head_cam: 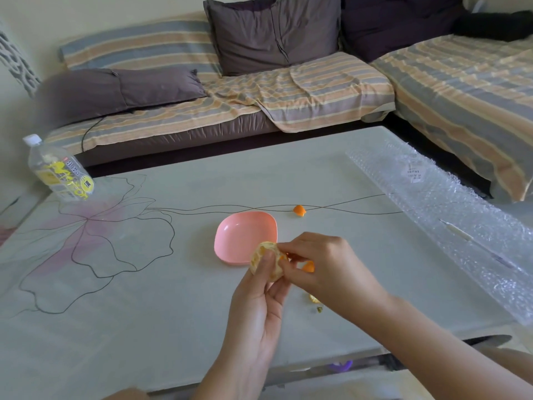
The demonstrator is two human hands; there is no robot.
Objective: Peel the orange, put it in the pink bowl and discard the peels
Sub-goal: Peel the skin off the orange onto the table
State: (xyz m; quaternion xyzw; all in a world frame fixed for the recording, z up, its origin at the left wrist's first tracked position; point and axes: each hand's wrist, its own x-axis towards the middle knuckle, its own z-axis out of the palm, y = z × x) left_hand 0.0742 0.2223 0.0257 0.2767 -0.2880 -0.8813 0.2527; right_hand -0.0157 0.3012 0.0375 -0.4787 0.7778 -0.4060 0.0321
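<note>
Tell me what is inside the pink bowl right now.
Nothing shows inside the pink bowl: its visible floor is bare. Its near corner is covered by the orange, which the left hand grips while the right hand pinches its peel.

Left hand (256, 310) grips orange (263, 254); right hand (326, 264) pinches peel (309, 267).

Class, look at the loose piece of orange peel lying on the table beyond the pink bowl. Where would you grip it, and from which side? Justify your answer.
Pinch the loose peel piece across its raised, curled sides, coming straight down from above. It sits humped on the table, apart from the pink bowl, so fingertips can probably close on both sides.
</note>
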